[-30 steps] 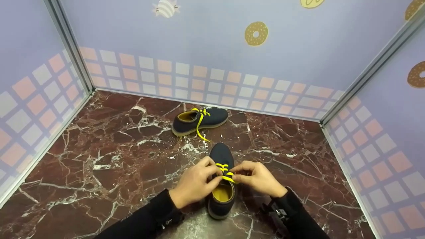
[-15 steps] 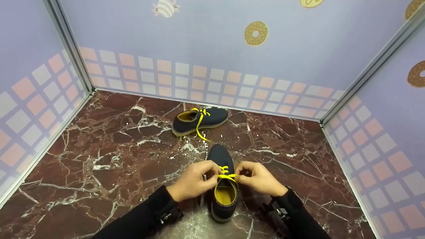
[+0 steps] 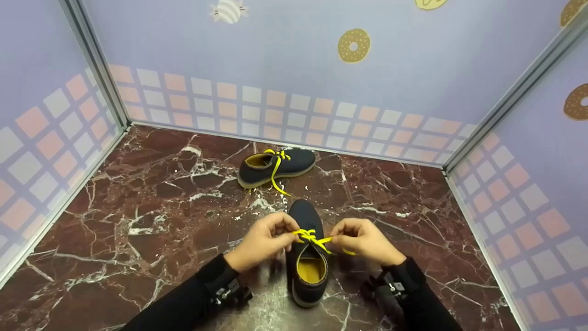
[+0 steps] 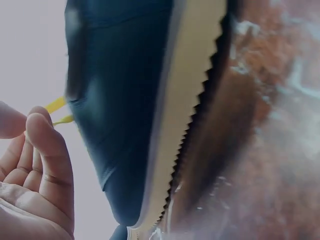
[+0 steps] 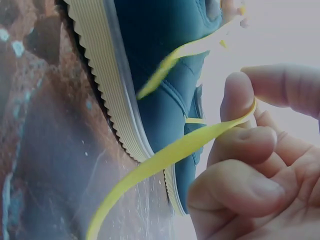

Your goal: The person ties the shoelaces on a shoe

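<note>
A dark navy shoe stands on the floor with its toe pointing away from me and its mustard lining facing up. Its yellow shoelace crosses over the tongue. At the shoe's left side, my left hand pinches one part of the lace between thumb and index finger; the left wrist view shows two short yellow strands running from those fingertips to the shoe. My right hand pinches another part on the right, and a loose lace end hangs below its fingers. Another yellow end lies against the shoe's side.
A matching navy shoe rests farther back, toe to the right, its yellow lace trailing onto the floor. The reddish-brown marbled floor is bounded by a lilac back wall and side panels with metal corner posts.
The shoe has shifted slightly toward me. My left hand has moved a little forward and left, my right hand slightly right, and a lace end now shows hanging under the right hand.
</note>
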Motion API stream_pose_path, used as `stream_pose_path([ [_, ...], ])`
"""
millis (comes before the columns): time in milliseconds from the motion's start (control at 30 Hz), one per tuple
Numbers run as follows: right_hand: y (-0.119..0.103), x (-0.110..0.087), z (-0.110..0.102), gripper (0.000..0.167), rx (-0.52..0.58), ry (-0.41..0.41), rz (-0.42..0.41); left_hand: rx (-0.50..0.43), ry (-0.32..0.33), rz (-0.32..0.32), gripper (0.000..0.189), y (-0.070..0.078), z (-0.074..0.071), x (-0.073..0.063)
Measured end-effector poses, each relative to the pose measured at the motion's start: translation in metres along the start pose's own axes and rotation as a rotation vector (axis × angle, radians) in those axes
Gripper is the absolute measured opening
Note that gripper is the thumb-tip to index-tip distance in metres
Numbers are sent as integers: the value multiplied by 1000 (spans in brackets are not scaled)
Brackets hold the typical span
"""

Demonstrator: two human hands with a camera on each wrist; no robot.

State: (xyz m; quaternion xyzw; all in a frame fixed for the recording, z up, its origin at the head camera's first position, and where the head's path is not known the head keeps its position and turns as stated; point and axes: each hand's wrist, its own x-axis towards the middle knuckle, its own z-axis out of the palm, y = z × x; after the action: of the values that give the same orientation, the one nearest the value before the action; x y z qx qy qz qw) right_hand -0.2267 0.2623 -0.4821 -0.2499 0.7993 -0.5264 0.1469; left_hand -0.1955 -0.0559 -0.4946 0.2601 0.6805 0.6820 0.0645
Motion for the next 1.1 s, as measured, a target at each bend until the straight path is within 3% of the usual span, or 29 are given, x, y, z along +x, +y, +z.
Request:
stream_pose_path([
  [300,7,1,-14,7,15,46,-35,-188,101,-55,22,11,-22,5],
  [433,11,0,-20,10,78,58,-42,-276,163,-99,21,8,-37,9],
  [600,17,0,-28,23,128,80,-6,-384,265,-111,12,3,-55,11],
  [733,23,2,-33,31,146,116,43,-383,331,-117,12,-4,-71,12],
  [867,30,3,-37,34,161,151,60,-324,380,-127,20,-11,-88,12],
  [1100,39,5,-42,36,178,210,79,-277,376,-122,26,-15,-105,10],
])
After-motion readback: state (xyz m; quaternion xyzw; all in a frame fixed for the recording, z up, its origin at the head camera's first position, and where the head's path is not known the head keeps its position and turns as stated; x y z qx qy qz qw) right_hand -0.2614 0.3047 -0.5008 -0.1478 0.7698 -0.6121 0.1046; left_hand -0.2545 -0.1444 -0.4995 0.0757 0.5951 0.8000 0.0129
